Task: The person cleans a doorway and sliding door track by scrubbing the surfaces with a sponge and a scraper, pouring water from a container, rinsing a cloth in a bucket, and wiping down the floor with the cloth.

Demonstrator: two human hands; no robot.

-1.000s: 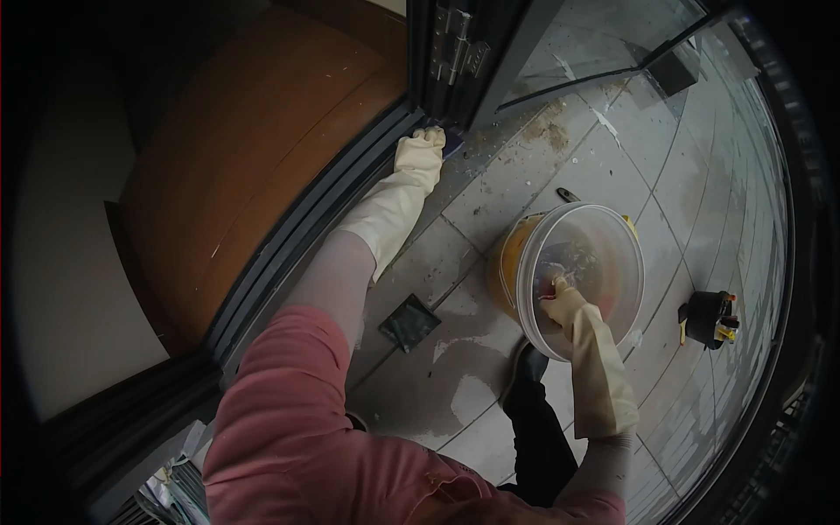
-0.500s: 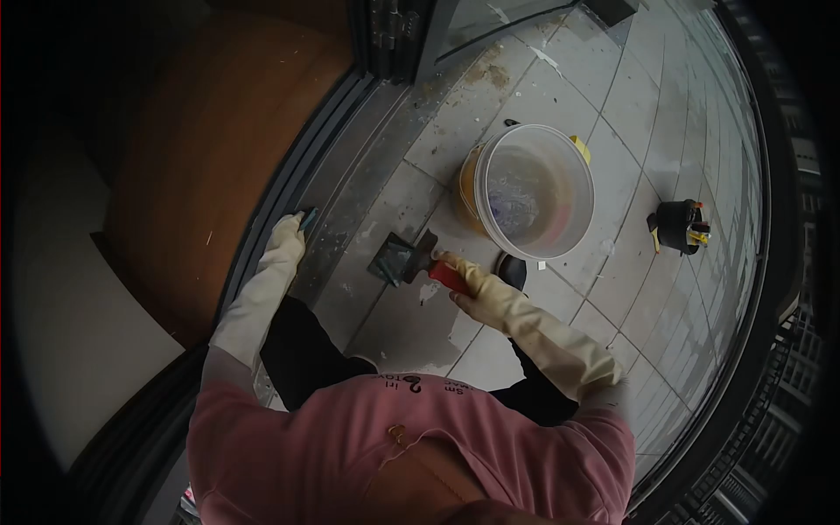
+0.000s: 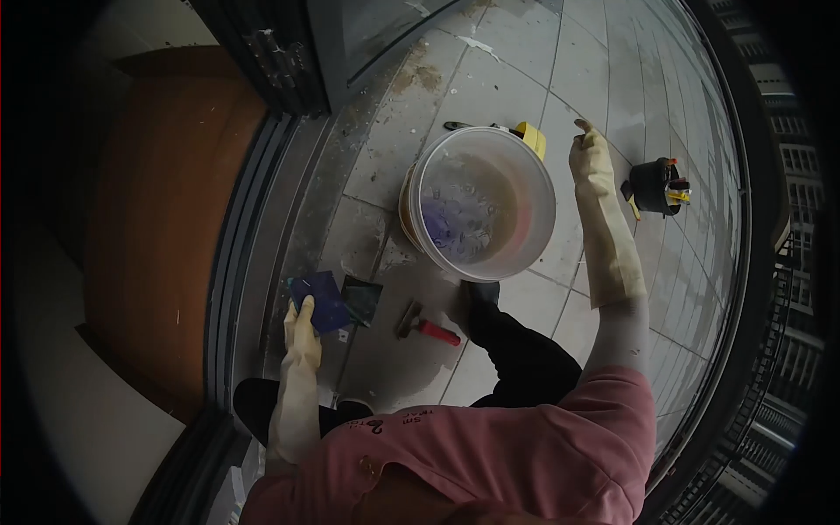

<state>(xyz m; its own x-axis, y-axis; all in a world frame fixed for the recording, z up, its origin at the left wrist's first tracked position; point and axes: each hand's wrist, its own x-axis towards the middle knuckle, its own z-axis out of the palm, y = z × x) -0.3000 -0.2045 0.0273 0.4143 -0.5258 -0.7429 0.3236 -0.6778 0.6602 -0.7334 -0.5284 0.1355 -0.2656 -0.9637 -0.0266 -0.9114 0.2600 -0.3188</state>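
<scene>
My left hand (image 3: pixel 302 331), in a cream rubber glove, grips a flat dark blue scouring pad (image 3: pixel 322 302) beside the door track. A dark green pad (image 3: pixel 360 301) lies on the tiles just right of it. The scraper (image 3: pixel 429 326) with a red handle rests on wet tile, touched by neither hand. My right hand (image 3: pixel 593 157), also gloved, is raised to the right of the bucket (image 3: pixel 411 214). Its index finger is stretched out and I see nothing in it; the other fingers are hard to make out. Cloudy water with bubbles and a purple patch fills the bucket's bottom.
A yellow object (image 3: pixel 531 140) sits behind the bucket, near a dark-handled tool (image 3: pixel 457 126). Farther right stands a small black bucket (image 3: pixel 654 185) of tools. The dark door frame and track (image 3: pixel 236 236) run along the left; a railing (image 3: pixel 744 420) borders the right.
My right hand has let go of the scraper, now on the floor, and moved up and right past the bucket. My left hand has come off the track with the blue pad. The view has shifted.
</scene>
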